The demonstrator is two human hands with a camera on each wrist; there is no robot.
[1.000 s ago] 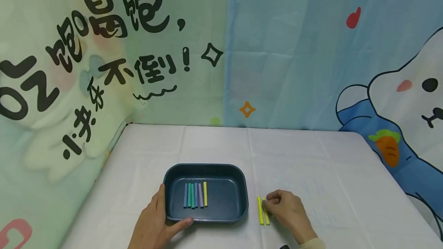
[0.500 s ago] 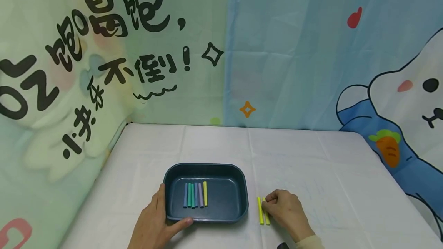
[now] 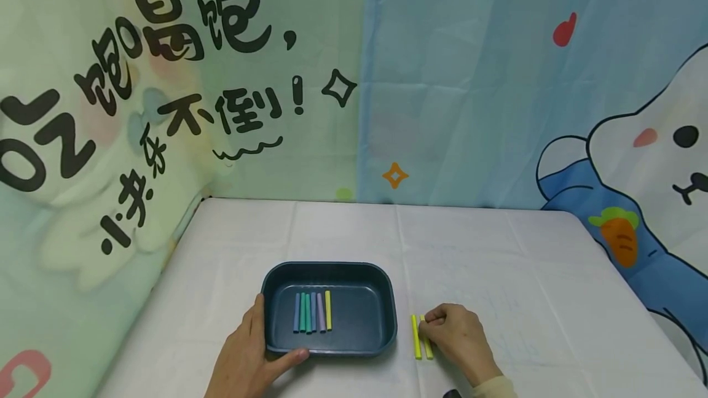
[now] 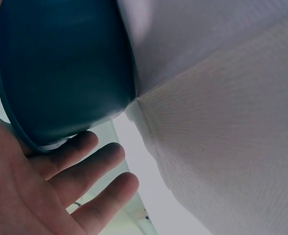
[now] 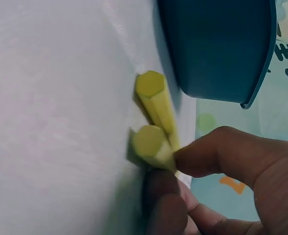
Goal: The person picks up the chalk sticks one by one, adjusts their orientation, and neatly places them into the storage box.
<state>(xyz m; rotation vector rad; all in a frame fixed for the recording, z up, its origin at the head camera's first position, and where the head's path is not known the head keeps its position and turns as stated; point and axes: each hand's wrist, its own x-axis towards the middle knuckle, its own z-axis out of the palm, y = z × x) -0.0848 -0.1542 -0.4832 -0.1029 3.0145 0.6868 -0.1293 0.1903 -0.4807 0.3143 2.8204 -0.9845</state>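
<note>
A dark blue rectangular tray sits on the table, and my left hand holds its near left corner, thumb along the front and fingers along the left side. In the left wrist view, fingers extend past the tray's wall. Right of the tray, two yellow sticks lie side by side. My right hand pinches the right yellow stick between thumb and fingers, partly covering it. The left yellow stick lies untouched. In the right wrist view, the pinched stick shows a six-sided end.
Inside the tray, several coloured sticks lie in a row: blue, green, purple and one yellow stick. A white cloth covers the table. Printed curtains hang behind and to the left. A small black object shows by the right sleeve.
The lower end of the pinched yellow stick has shifted very slightly to the right. The left hand and tray have stayed still.
</note>
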